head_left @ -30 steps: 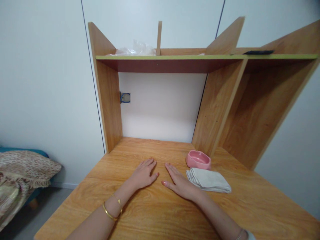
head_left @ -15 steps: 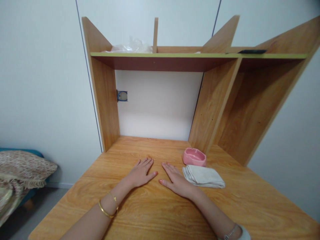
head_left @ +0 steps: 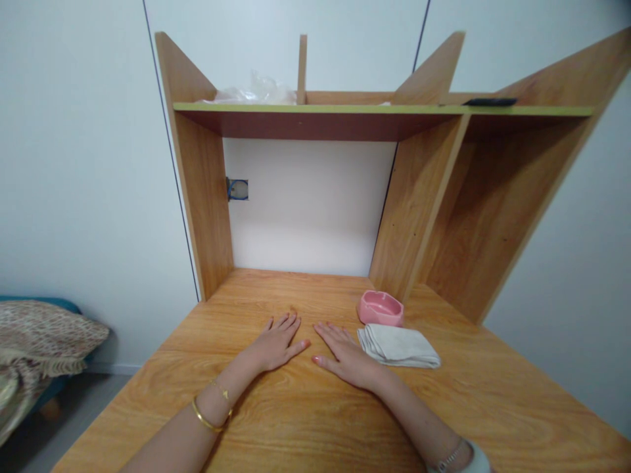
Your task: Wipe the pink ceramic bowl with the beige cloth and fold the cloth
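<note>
My left hand (head_left: pixel 276 343) lies flat, palm down, on the wooden desk (head_left: pixel 296 414), fingers stretched out and thumb pointing toward the other hand. Across a small gap, my right hand (head_left: pixel 348 358) also rests palm down with its fingers extended. Neither holds anything. Just right of my right hand is a folded pale cloth (head_left: pixel 400 346); whether the two touch I cannot tell. Behind the cloth sits a pink faceted bowl (head_left: pixel 380 309), its hollow facing up.
A wooden hutch with a green-edged shelf (head_left: pixel 305 109) rises at the back. On it lie a crumpled clear plastic bag (head_left: pixel 256 90) and a flat black object (head_left: pixel 490 102). An open wall socket box (head_left: pixel 238 190) shows behind. A patterned fringed blanket (head_left: pixel 44 335) lies at far left.
The whole view has shifted slightly, with the scene sitting a little further left. Both hands stay flat on the desk; the cloth and bowl keep their places.
</note>
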{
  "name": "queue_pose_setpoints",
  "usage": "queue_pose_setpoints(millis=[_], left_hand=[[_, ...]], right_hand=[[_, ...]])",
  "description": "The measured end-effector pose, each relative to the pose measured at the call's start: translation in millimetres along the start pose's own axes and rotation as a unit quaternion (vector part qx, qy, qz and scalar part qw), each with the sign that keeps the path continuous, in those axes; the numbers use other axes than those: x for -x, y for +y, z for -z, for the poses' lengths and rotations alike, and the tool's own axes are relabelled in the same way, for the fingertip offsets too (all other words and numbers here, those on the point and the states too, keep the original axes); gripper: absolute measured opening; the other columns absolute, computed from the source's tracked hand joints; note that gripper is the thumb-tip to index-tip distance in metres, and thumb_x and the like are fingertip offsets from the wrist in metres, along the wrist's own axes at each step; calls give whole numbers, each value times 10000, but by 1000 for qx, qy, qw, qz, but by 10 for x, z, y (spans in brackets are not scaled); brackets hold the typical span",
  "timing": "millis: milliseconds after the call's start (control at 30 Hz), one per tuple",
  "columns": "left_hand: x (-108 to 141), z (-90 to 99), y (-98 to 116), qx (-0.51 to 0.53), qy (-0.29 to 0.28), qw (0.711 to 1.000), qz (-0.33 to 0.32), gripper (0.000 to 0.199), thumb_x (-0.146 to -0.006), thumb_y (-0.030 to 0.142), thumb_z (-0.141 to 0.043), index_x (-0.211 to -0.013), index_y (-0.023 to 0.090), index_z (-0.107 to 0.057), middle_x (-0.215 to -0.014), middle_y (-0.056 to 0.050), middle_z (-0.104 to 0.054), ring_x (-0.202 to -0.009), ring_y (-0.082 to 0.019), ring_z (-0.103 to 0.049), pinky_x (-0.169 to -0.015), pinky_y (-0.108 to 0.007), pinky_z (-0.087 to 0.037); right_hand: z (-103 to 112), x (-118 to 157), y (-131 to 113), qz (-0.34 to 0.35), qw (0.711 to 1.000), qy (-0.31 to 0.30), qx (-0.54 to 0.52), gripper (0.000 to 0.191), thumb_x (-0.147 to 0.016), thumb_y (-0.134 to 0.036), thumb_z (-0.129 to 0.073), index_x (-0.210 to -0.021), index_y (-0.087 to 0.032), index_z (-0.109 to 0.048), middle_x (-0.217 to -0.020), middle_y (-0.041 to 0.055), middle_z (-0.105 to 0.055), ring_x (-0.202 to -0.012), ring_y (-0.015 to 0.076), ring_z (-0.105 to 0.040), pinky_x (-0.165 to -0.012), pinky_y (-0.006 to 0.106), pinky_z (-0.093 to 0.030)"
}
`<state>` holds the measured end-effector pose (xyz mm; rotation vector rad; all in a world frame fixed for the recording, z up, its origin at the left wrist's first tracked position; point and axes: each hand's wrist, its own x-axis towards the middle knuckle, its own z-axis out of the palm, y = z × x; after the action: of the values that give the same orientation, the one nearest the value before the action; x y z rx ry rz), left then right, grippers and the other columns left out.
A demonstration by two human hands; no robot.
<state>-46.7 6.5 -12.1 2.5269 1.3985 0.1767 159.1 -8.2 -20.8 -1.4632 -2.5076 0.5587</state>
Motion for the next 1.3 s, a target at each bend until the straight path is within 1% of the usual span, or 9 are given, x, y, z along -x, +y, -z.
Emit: queue_pose_setpoints(millis=[500,700,867,1067,1300], left_hand=[[-9,-6,-15,-12,-1,1000,-5,732,-844,614,-105,-1381,124,-189,-1444,-99,-134,-1334,-215,-69,-1060,-416,-85],[-18,-26,-38,-12,8,1000,-12,729,-842,621,-113,-1379,135,-201,-1441,-98,-151,-1333,-220,-77,-1056,-424,-90],[-17,-23,-39,-14,9,1000,-15,725,-848,610,-116,-1376,122,-209,-1439,-105,-162,-1332,-220,-87,-1058,-417,-91],[-14,-15,-30,-17,2,1000,-10,726,-850,607,-117,-1377,114,-202,-1442,-106,-136,-1333,-221,-84,-1059,-418,-83],[-16,-24,-41,-15,6,1000,-13,730,-845,618,-108,-1378,127,-202,-1441,-102,-148,-1333,-218,-82,-1061,-413,-83]], right_hand=[[23,19,-46,-6,1000,4,10,747,-804,-606,-321,-1371,-126,-245,-1434,98,-220,-1322,239,-140,-1078,410,-94],[27,31,-71,-17,1000,15,-1,789,-797,-589,-359,-1386,-99,-171,-1427,135,-225,-1318,248,-153,-1073,413,-110],[29,34,-81,-18,1000,19,-4,786,-798,-570,-375,-1384,-86,-171,-1422,156,-230,-1315,257,-162,-1070,411,-118],[26,31,-77,-19,1000,20,-6,769,-800,-555,-383,-1386,-106,-166,-1425,140,-233,-1316,252,-159,-1070,412,-112],[26,30,-69,-20,1000,17,-5,778,-797,-563,-381,-1386,-103,-167,-1424,142,-234,-1315,251,-165,-1069,408,-118]])
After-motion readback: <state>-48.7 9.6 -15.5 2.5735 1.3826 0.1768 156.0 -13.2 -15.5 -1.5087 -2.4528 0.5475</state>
